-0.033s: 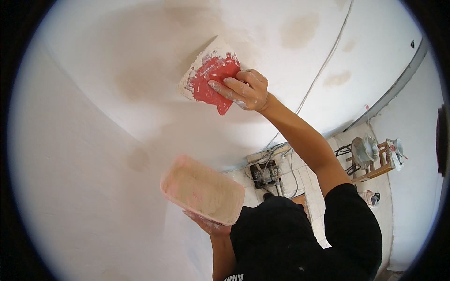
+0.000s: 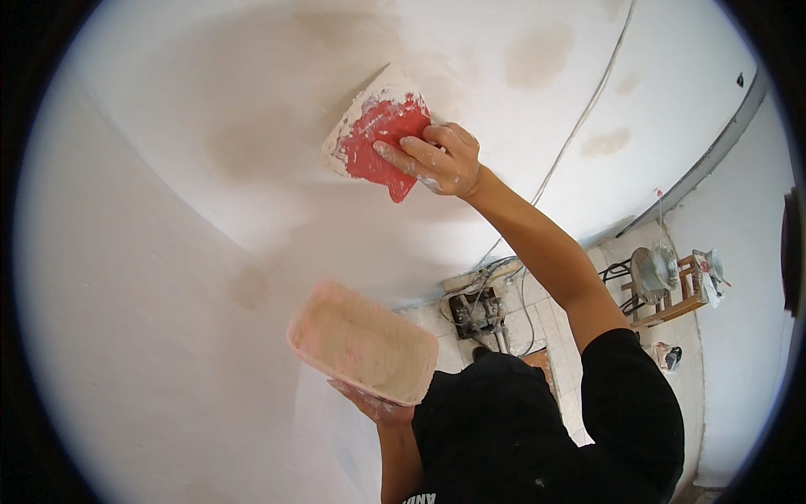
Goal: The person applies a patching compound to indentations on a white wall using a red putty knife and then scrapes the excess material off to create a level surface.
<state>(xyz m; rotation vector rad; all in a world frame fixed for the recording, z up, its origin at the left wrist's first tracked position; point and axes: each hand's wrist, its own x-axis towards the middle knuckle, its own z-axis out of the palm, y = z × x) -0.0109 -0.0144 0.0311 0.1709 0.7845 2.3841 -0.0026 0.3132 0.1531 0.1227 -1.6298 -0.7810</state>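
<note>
My right hand (image 2: 445, 160), its fingers smeared with white, grips a red plastic filling knife (image 2: 388, 134). Pale filler coats the wide blade edge, which lies at or very near the white wall (image 2: 319, 227); I cannot tell whether it touches. Lower down, my left hand (image 2: 375, 401) supports a pink rectangular plastic tub (image 2: 315, 357) from beneath. Dried or wet filler covers much of the tub's inside. Most of my left fingers are hidden under it. Damp-looking beige patches (image 2: 239, 151) mark the wall around the knife.
A grey cable (image 2: 579, 122) runs down the wall to the right of my arm. On the tiled floor below are an open dark box with wires (image 2: 476, 311), a wooden stool (image 2: 672, 302) and a bowl-like container (image 2: 653, 273). A wall corner (image 2: 180, 197) lies to the left.
</note>
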